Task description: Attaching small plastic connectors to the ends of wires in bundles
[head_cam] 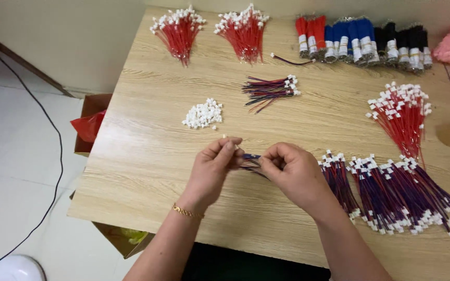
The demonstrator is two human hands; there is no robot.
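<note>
Table [147, 171]: pale wood-grain top filling most of the frame; its left edge runs from upper centre down to lower left, its near edge crosses the bottom, with floor beyond at the left.
Open room: I see bare table to the left of my hands and in a band across the middle; the right side is crowded, so I judge any sweep that way risks scattering the piles.
Finished bundles [397, 195]: blue-and-red wire pairs with white ends, fanned at lower right, just beside my right wrist.
Red wire fans [402, 117]: one at right of centre, two more at the top of the frame, all well apart from my hands.
Taped bundles [363, 41]: red, blue and black, lined along the top right edge.
Loose wire pairs [269, 89]: a small heap above centre.
Connector pile [202, 114]: small white housings, left of centre, near above my left hand.
Left hand [212, 166]: fingertips pinched shut, seemingly on a tiny white housing; too small to be sure.
Right hand [292, 169]: clenched on the blue-and-red wire pair [250, 158], which spans the gap between both hands at frame centre.
Step in hand: I judge it is seating wire ends into a housing.
Next move: it calls for fine alignment and a steady push, in my view.
</note>
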